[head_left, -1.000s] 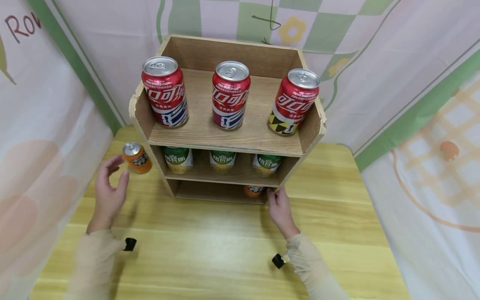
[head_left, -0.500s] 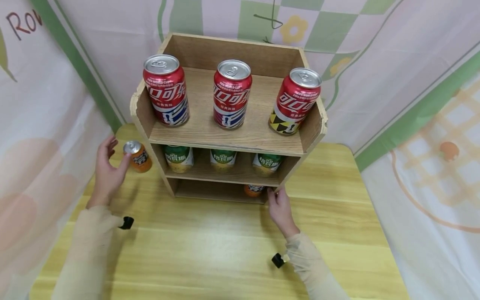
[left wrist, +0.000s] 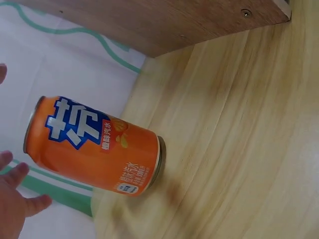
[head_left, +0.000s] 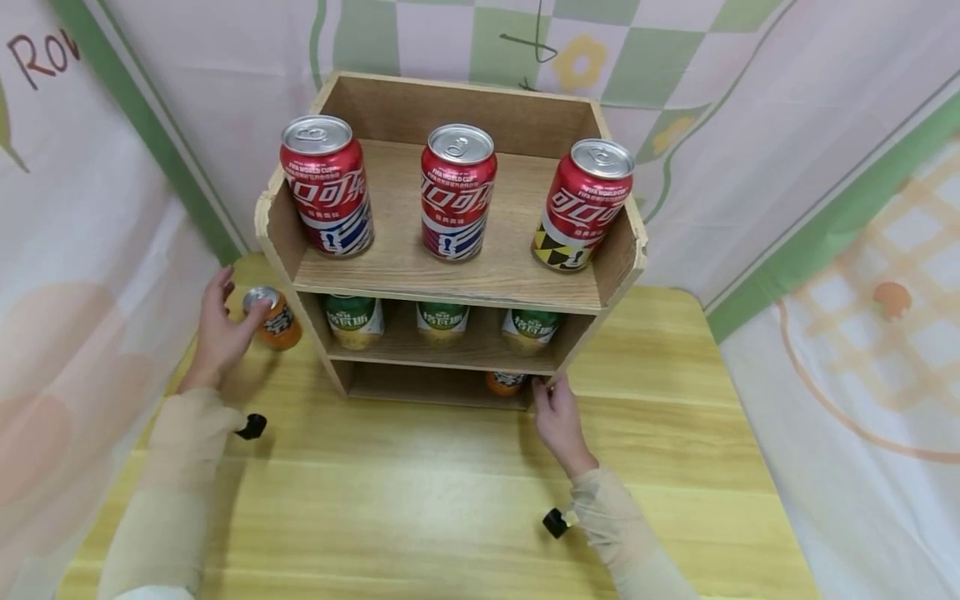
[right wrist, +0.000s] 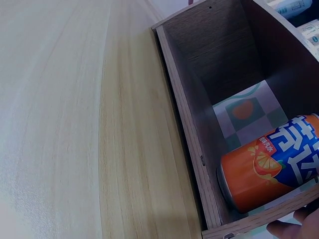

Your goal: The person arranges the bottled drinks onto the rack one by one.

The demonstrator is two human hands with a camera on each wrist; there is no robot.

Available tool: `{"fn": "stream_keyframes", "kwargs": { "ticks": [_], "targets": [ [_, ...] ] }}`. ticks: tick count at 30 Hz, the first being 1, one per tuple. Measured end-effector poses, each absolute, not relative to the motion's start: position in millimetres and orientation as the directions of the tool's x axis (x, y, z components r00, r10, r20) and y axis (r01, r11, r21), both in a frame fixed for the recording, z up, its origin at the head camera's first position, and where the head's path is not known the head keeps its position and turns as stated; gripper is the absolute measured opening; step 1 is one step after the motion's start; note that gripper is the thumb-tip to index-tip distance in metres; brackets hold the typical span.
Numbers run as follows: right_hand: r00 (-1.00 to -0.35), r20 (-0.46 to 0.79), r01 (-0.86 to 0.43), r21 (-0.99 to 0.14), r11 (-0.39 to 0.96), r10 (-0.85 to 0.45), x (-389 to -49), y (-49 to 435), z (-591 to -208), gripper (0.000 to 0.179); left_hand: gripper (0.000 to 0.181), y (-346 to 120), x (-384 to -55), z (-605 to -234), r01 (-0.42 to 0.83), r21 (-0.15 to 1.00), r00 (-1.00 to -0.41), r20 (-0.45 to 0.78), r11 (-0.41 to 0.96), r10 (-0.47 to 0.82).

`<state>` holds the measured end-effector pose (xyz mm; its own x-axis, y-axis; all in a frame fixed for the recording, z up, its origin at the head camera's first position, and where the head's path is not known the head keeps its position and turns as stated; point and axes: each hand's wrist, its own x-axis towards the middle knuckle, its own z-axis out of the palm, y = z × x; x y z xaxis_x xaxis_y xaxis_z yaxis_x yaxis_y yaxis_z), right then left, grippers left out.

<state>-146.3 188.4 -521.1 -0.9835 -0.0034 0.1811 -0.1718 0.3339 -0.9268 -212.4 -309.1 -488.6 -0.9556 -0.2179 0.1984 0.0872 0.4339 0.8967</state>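
Note:
An orange soda can (head_left: 279,323) stands upright on the table, left of a small wooden shelf (head_left: 450,287). My left hand (head_left: 225,337) is spread beside it, its thumb overlapping the can's top in the head view. The left wrist view shows gaps between those fingers (left wrist: 17,174) and the can (left wrist: 94,144). My right hand (head_left: 561,423) grips the shelf's lower right side panel; its fingers (right wrist: 294,230) show outside that panel, partly cut off by the frame. Inside the bottom tier, at the right, stands another orange can (right wrist: 269,164).
Three red cola cans (head_left: 457,196) stand on the top tier. Green-and-white cans (head_left: 442,321) fill the left, middle and right of the middle tier. Printed cloth (head_left: 825,333) surrounds the wooden table (head_left: 420,500). Small black devices (head_left: 555,522) sit at both wrists.
My left hand has moved forward and right, closer to the orange can, its thumb now overlapping the can top. The right hand stays at the shelf corner.

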Motion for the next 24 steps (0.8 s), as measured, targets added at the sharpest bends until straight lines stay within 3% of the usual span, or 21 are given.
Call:
{"fn": "stream_keyframes", "kwargs": {
  "ticks": [10,24],
  "targets": [
    [-0.989,0.145,-0.136,-0.926,0.353,-0.001,-134.8,176.9,-486.7,0.045,0.095,-311.3,-224.3,-507.3,0.046,0.907,-0.968,0.144,0.419,-0.205],
    [-0.990,0.139,-0.135,-0.930,0.342,-0.012,-132.0,175.8,-480.8,0.047,0.090,-303.9,-225.5,-516.8,0.049,0.897,-0.969,0.149,0.440,-0.197]
  ]
}}
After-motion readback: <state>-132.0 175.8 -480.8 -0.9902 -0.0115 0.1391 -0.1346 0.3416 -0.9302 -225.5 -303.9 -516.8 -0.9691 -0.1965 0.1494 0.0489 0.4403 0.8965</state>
